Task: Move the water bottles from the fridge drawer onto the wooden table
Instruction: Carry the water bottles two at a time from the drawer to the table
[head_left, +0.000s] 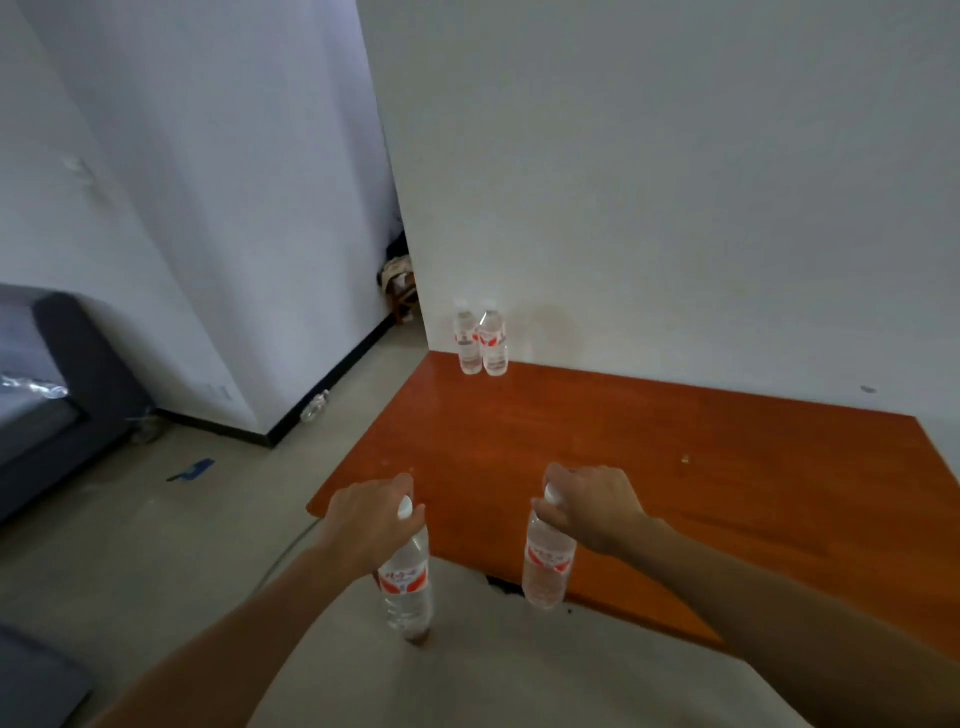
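Both forearms reach forward, each hand's fingers pinching a water bottle by its cap: left hand (370, 519) with the left bottle (406, 590), right hand (592, 506) with the right bottle (548, 564), both hanging near the desk (675, 467) edge. Such cap-only grips could slip or swing, and setting down beside the two standing bottles (481, 340) could topple them.

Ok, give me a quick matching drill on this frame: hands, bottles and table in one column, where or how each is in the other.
Column 1:
1. left hand
2. right hand
3. pair of bottles
4. wooden table

Column 2:
A. standing at the table's far corner by the wall
B. gripping a bottle by its cap, over the floor beside the table's near corner
C. orange-brown top, against the white wall
D. gripping a bottle by its cap, at the table's near edge

Pairs: 1-B, 2-D, 3-A, 4-C
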